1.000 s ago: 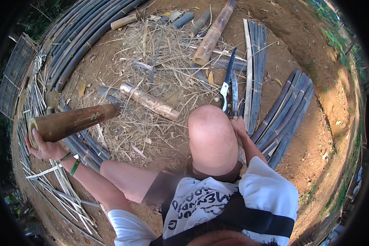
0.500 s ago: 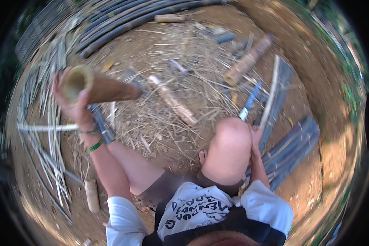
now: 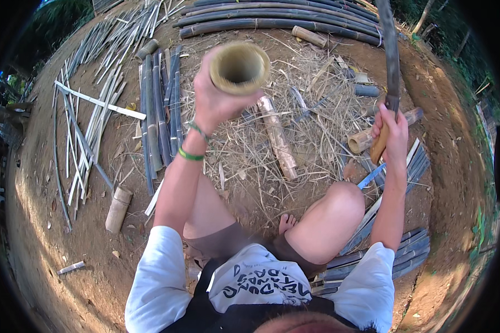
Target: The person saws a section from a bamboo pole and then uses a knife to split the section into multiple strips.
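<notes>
The left hand [image 3: 216,102] is wrapped around a hollow bamboo tube [image 3: 240,83], its open end turned up toward the head. The right hand [image 3: 393,136] is clamped on the wooden handle [image 3: 379,149] of a machete [image 3: 392,61], the blade pointing away beyond that hand. Dark split bamboo slats [image 3: 162,105] lie left of the left hand; a scraped bamboo section [image 3: 278,139] lies between both hands, amid pale shavings [image 3: 311,130]. A saw blade [image 3: 370,176] shows nearer the body than the right hand.
</notes>
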`<state>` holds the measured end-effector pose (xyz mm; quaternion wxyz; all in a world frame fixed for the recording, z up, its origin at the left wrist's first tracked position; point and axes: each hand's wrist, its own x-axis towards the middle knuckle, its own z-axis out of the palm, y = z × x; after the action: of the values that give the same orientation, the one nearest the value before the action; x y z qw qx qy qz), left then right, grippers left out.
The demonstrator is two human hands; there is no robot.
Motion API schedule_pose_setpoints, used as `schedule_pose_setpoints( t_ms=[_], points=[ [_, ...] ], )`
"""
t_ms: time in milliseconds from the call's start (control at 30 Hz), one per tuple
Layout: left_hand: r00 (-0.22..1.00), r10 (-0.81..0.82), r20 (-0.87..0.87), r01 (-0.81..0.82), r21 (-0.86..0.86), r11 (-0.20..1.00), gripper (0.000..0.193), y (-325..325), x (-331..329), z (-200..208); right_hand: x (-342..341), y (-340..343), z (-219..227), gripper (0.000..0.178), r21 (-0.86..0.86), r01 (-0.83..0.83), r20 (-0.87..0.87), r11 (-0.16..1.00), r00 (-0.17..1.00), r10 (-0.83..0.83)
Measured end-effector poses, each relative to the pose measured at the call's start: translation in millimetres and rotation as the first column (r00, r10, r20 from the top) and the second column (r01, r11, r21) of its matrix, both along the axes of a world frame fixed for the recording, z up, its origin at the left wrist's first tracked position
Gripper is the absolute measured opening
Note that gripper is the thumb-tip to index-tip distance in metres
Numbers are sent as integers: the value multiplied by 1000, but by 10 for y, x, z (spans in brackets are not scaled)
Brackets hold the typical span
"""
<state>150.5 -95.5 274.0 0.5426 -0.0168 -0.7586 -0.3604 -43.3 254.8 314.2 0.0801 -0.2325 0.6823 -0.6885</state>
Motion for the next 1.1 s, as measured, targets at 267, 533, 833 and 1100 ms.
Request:
schedule_pose_setpoints(
  t_ms=[267,533,833,1100],
  points=[
    [998,0,-68,25,355,934,77,-1222,-422,410,281,-742,276,25,-46,-254,80,966,963,257],
    [989,143,-42,-123,314,942,85,-698,-354,343,1020,-1052,122,32,-16,-382,183,924,907,378],
    [991,96,88,-112,198,974,112,103,-429,36,1457,-878,272,24,144,-450,228,881,882,413],
    [994,64,91,-78,155,985,117,258,-556,0,1444,-633,130,28,185,-427,297,885,883,364]
  ],
)
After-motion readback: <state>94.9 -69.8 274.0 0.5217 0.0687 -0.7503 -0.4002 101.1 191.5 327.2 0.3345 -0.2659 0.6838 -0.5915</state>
